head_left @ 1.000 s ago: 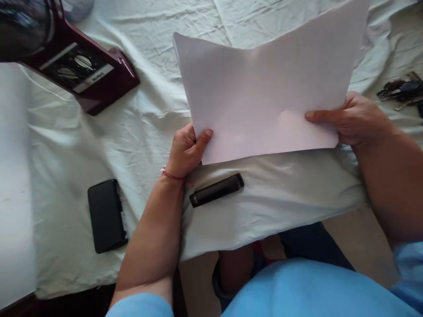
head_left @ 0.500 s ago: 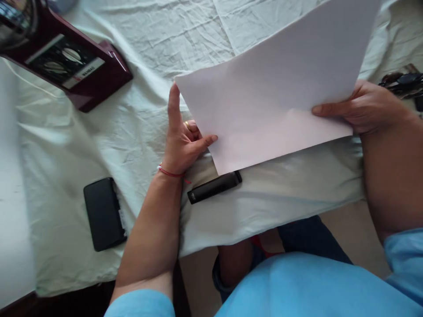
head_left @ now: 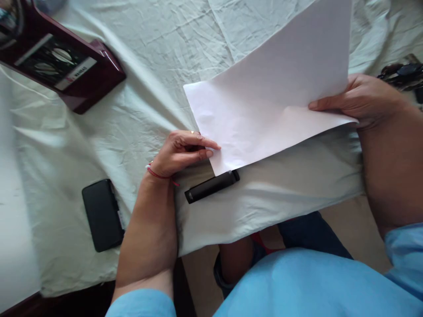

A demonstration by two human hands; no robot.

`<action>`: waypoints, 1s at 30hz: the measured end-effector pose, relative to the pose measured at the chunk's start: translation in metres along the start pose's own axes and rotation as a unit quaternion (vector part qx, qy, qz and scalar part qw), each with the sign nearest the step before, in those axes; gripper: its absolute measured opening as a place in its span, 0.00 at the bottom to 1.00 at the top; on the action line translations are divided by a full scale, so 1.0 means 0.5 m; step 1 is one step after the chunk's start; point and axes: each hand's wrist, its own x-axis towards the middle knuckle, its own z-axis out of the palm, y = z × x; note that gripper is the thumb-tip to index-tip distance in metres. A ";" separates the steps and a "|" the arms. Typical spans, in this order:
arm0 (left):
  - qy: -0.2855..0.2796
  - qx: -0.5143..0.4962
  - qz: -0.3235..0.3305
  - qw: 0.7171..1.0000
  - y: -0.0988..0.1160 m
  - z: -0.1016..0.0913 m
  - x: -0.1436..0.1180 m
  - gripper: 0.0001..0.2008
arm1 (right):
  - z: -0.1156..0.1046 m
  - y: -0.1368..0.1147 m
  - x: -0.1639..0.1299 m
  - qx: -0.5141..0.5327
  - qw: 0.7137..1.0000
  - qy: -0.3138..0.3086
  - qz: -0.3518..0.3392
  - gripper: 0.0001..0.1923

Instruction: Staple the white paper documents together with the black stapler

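A large blank white sheet of paper slants over the cloth, raised and bowed toward its far right. My right hand grips its right side, thumb on top and the other fingers hidden beneath. At the lower left edge, my left hand has its index finger and thumb close together on top of the sheet; its other fingers are curled or hidden. Below the paper's near corner lies a slim black oblong object with a small pale mark; its exact kind is unclear.
A wrinkled pale cloth covers the table, its front edge near my body. On the left are a black rectangular case and a dark maroon appliance with a white cord. Dark jumbled items sit at the far right.
My left hand has lowered its raised index finger from the upper left corner onto the sheet near the thumb. The sheet's far end has swung left, and its lower right corner has curled up.
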 end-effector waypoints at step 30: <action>0.003 -0.012 -0.037 0.999 0.002 0.016 0.005 0.17 | -0.041 0.025 0.013 -0.047 0.997 -0.027 -0.049 0.16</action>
